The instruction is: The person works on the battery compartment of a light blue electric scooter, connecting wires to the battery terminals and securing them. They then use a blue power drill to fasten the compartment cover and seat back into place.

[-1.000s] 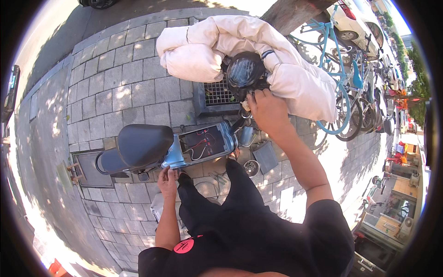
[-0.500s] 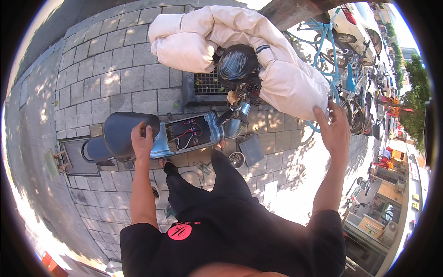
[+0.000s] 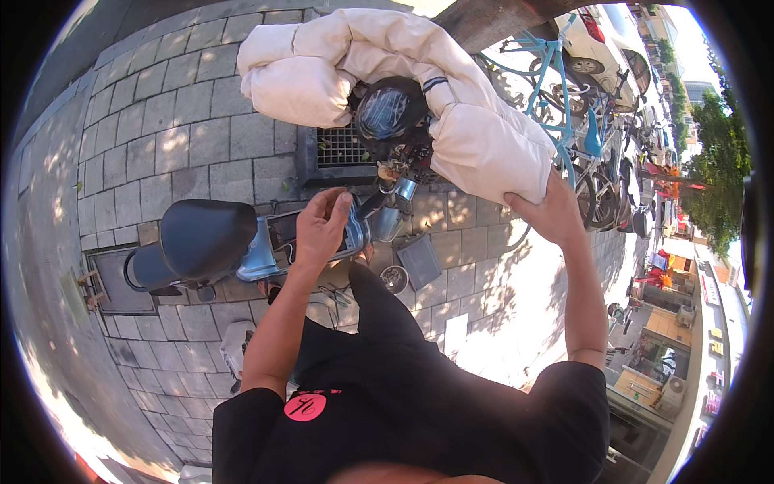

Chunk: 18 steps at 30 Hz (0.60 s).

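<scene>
A pale pink padded wind cover drapes over the handlebars of a blue electric scooter. My right hand is closed on the cover's lower right end, thumb in front, the other fingers partly hidden. Over the scooter's uncovered battery compartment hovers my left hand, its fingers loosely bent with nothing seen in them. That hand and forearm hide much of the compartment. The dark seat lies to its left, and the round dark instrument housing sits between the cover's two sides.
By my feet are a round metal bowl with small parts and a grey flat panel. A tree trunk rises behind the scooter above a grate. Bicycles and a white car stand to the right.
My left hand has moved right from the seat's edge to above the battery compartment. My right hand has closed further round the cover's end. The whole scene has shifted slightly left.
</scene>
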### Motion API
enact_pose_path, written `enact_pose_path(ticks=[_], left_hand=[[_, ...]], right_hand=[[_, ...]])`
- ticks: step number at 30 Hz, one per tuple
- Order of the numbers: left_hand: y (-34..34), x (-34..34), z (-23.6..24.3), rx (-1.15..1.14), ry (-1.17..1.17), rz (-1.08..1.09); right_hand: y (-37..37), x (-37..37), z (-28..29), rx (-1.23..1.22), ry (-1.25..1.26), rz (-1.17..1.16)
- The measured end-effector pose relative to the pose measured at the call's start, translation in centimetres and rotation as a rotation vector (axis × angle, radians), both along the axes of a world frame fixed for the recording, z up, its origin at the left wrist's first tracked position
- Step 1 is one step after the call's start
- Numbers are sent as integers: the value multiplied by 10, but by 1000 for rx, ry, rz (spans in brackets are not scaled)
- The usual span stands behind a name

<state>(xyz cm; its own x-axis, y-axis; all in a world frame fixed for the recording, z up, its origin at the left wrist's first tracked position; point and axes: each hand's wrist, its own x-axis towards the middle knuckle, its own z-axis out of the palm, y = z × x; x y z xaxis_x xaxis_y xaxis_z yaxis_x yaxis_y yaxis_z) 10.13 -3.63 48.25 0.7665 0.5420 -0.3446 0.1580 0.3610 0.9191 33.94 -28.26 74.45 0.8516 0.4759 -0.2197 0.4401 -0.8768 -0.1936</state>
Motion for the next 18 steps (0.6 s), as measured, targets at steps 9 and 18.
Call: enact_pose_path(ticks=[9, 18], left_hand=[[-35, 113, 63, 70, 72, -1], [-38, 136, 51, 4, 36, 119]], right_hand=[[11, -4, -23, 105, -129, -55], [30, 4, -21, 56, -159, -78]])
